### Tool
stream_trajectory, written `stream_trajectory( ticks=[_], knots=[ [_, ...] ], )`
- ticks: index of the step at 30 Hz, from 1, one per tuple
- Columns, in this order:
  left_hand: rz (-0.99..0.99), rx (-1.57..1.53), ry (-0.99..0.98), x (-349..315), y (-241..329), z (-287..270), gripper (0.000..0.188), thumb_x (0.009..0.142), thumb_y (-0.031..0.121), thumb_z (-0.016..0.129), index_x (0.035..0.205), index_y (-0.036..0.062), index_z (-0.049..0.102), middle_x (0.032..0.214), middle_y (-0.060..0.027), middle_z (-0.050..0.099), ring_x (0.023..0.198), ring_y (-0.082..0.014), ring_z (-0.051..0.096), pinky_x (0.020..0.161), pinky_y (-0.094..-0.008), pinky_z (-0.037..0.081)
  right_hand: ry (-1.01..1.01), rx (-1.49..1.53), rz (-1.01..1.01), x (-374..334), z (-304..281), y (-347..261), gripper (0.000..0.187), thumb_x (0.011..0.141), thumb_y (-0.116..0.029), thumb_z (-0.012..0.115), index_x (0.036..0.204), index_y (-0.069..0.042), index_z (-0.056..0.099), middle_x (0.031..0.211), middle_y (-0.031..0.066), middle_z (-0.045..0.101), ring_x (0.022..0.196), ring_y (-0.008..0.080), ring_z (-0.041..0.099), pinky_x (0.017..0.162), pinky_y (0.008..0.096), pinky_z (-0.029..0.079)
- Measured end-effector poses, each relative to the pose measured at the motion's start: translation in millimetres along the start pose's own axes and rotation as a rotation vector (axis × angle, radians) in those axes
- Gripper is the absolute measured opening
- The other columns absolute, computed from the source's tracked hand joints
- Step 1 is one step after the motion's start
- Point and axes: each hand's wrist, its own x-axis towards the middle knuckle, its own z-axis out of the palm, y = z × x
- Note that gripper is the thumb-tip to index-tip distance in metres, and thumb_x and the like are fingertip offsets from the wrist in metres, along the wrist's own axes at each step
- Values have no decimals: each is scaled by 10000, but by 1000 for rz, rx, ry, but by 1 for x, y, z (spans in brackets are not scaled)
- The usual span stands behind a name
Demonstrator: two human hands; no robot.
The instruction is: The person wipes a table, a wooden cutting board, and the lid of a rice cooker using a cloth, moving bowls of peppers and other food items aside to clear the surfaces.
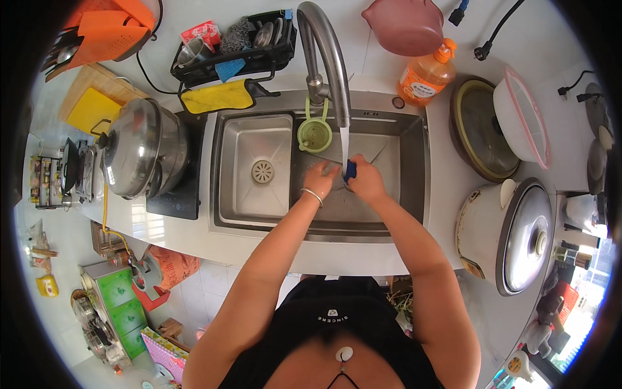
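Water runs from the tall grey faucet [332, 58] in a white stream into the right basin [382, 194]. My right hand [366, 178] is closed on a small dark-blue object [350, 170] beside the stream; its kind cannot be made out. Close by on the left of the water, my left hand [319, 179], with a bracelet on the wrist, has its fingers bent together. What they hold, if anything, is too small to tell. A thin dark line runs just above the left fingers. Below the faucet base, a pale-green strainer [315, 135] hangs at the basin's back.
The left basin [253, 188] has a round drain. A steel pot [139, 149] stands on a black cooktop at left. Behind are a black rack [240, 61], a yellow cloth [217, 97] and an orange pump bottle [424, 74]. A lidded white pot [492, 227] stands at right.
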Motion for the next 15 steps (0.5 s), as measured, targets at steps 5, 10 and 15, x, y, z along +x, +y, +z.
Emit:
stream_trajectory(
  ticks=[5, 10, 15],
  knots=[
    [-185, -974, -381, -4, 7, 21, 510, 969, 494, 474, 1184, 51, 607, 1036, -70, 648, 894, -144, 612, 770, -273, 497, -217, 464, 230, 16, -16, -18, 356, 732, -41, 690, 1044, 1, 524, 833, 151, 634, 682, 212, 671, 466, 337, 500],
    [-218, -1119, -509, -26, 30, 22, 589, 920, 635, 427, 1227, 148, 550, 1089, -39, 615, 904, -198, 633, 816, -345, 508, -220, 963, 676, 29, -26, -3, 331, 766, -63, 693, 1038, 20, 522, 828, 161, 630, 782, 234, 670, 489, 339, 506],
    [-547, -1383, -622, -35, 37, 5, 677, 850, 701, 468, 1202, 129, 551, 1016, -46, 614, 922, -242, 623, 864, -445, 514, -148, 513, 99, 10, 5, 19, 351, 736, -24, 674, 1069, 15, 570, 892, 159, 655, 757, 271, 665, 669, 357, 536]
  ],
)
